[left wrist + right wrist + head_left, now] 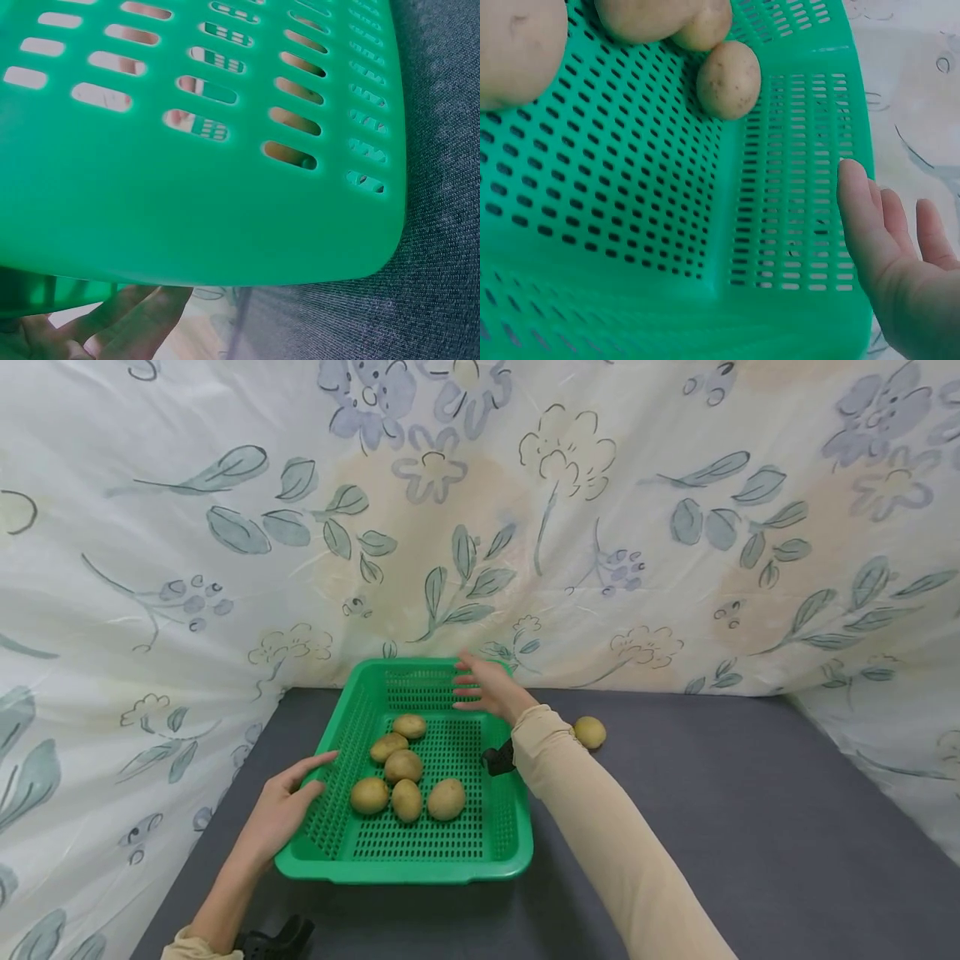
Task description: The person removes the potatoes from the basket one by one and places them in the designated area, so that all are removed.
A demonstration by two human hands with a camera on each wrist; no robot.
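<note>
A green perforated plastic basket [405,871] stands on the dark tabletop. Several potatoes [403,766] lie inside it, mostly toward its left and front. At the basket's left rim my left hand [281,810] rests with thumb and forefinger extended over the edge; some of its fingers are hidden. The left wrist view shows the basket's outer wall [195,217] and a few straight fingers [146,319] at the rim. My right hand [491,689] is over the basket's far right corner, fingers spread and holding nothing. One potato [590,732] lies outside, partly behind the right sleeve.
A dark grey cloth-like table surface [750,810] extends to the right of the basket. Behind and at both sides hangs a white curtain [480,593] with flowers and leaves, close to the basket's far edge. Black wrist straps [498,758] sit on the arms.
</note>
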